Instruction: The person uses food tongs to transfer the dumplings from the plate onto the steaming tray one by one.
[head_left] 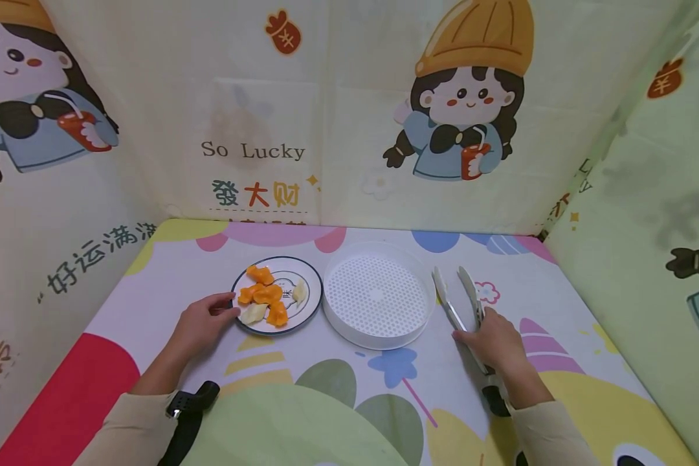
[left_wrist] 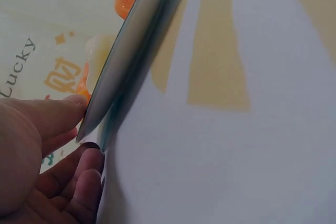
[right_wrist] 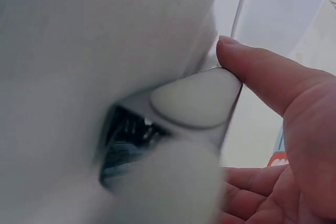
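Observation:
At the left edge of a white plate with a dark rim [head_left: 298,317], my left hand [head_left: 200,325] pinches the rim between thumb and fingers. The left wrist view has the plate edge-on, its rim between the thumb [left_wrist: 58,116] and the curled fingers. Several orange pieces [head_left: 268,294] and a couple of pale pieces [head_left: 253,314] lie on that plate. My right hand [head_left: 498,340] holds metal tongs [head_left: 451,307] across their arms, thumb on one side. The tongs' tips are spread and point away from me, with nothing between them. Up close, the right wrist view shows the tongs' pale handle end [right_wrist: 197,98].
Between plate and tongs sits a round white tray with a perforated base [head_left: 329,310], its edge right by the plate. A patterned cloth [head_left: 256,421] covers the table. Printed fabric walls [head_left: 349,129] close off the back and both sides.

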Demonstrator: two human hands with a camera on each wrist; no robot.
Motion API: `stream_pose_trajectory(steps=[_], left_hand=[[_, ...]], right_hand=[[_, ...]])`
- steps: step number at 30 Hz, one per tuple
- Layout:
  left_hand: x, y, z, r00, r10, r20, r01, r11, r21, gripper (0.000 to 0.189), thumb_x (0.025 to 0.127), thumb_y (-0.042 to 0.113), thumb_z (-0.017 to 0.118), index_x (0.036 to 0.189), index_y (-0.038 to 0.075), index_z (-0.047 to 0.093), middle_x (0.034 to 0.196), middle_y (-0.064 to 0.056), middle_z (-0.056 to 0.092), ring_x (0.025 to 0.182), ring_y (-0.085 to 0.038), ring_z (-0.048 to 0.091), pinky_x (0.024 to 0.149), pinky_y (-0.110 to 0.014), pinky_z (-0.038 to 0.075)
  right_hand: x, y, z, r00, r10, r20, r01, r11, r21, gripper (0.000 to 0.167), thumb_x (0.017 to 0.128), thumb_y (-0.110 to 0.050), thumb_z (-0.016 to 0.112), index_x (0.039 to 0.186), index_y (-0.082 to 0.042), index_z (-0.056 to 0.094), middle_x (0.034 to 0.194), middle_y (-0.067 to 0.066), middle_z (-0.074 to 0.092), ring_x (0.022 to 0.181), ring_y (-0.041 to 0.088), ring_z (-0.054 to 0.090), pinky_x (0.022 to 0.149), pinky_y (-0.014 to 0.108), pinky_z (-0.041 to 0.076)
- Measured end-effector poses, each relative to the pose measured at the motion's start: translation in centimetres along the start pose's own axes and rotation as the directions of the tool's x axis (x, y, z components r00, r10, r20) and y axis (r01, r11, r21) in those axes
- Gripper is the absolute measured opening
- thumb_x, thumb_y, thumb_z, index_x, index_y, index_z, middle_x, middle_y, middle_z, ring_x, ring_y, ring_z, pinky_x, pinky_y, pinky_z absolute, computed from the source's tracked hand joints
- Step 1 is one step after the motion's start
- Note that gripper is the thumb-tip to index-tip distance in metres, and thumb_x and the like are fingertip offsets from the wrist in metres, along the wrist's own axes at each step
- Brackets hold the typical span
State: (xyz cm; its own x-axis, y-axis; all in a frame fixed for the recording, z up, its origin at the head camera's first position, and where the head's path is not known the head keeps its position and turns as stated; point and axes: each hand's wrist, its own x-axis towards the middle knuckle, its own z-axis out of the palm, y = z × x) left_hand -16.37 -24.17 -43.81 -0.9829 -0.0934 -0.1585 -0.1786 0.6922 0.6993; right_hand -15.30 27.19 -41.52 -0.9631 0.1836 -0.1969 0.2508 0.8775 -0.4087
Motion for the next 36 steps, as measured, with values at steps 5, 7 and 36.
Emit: stream_pose_trajectory(steps=[5, 7, 36], left_hand=[[0.1, 0.0, 0.0, 1.0, 0.009, 0.005, -0.009, 1.0, -0.005, 0.056, 0.098, 0.027, 0.064, 0.144, -0.003, 0.049, 0.128, -0.026, 0.059, 0.113, -0.039, 0.053, 0.1, -0.054, 0.046], [0.2, -0.1, 0.0, 1.0, 0.009, 0.008, -0.009, 1.0, -0.01, 0.057, 0.098, 0.027, 0.065, 0.144, -0.003, 0.048, 0.128, -0.026, 0.059, 0.112, -0.038, 0.054, 0.1, -0.054, 0.046], [0.3, -0.2, 0.2, 0.999, -0.042, 0.023, 0.044, 0.997, -0.059, 0.06, 0.097, 0.028, 0.066, 0.146, -0.001, 0.047, 0.128, -0.026, 0.055, 0.11, -0.038, 0.05, 0.099, -0.053, 0.047]], right_hand=[[0.0, -0.1, -0.4, 0.999, 0.031, -0.029, -0.031, 0.999, -0.011, 0.081, 0.087, -0.033, 0.072, 0.137, 0.019, 0.035, 0.115, 0.034, 0.05, 0.094, 0.042, 0.051, 0.075, 0.049, 0.052], [-0.1, -0.2, -0.6, 0.998, 0.037, -0.046, -0.037, 0.999, -0.01, 0.082, 0.089, -0.034, 0.069, 0.14, 0.018, 0.032, 0.118, 0.035, 0.049, 0.096, 0.043, 0.05, 0.077, 0.051, 0.05], [-4.0, -7.7, -1.8, 0.887, -0.431, -0.166, 0.433, 0.901, -0.029, 0.06, 0.085, -0.026, 0.074, 0.135, 0.002, 0.057, 0.12, 0.02, 0.063, 0.094, 0.03, 0.06, 0.073, 0.047, 0.052]])
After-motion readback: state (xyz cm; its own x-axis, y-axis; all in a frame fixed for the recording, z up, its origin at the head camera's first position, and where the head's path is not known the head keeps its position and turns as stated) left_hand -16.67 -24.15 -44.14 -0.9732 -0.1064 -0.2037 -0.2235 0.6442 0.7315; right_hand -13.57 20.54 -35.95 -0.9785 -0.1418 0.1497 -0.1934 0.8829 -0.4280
